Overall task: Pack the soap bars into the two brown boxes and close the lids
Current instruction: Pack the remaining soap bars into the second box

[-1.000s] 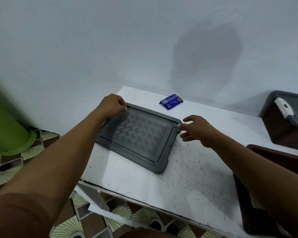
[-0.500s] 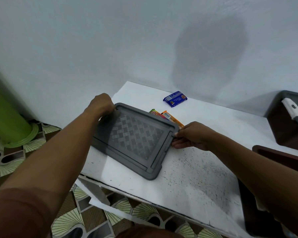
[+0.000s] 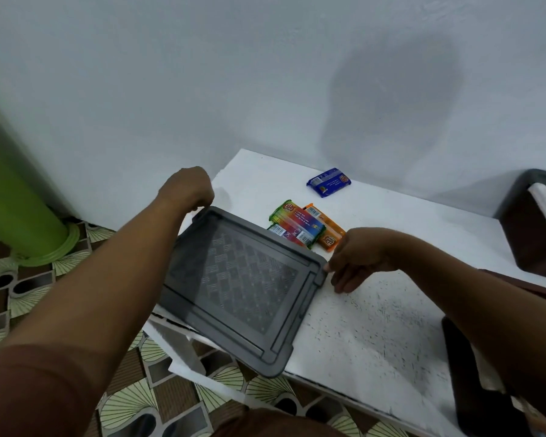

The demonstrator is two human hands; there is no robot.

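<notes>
Left hand curls over the lid's far-left corner; right hand pinches its right corner, mid-frame. Soap bars lie just behind, a blue bar higher up. Best keep both corners level and lift the lid clear without dragging the bars.

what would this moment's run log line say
left grip: holds grey lid far corner | right grip: pinches lid right corner | wrapped soap bars: on table behind lid
</notes>
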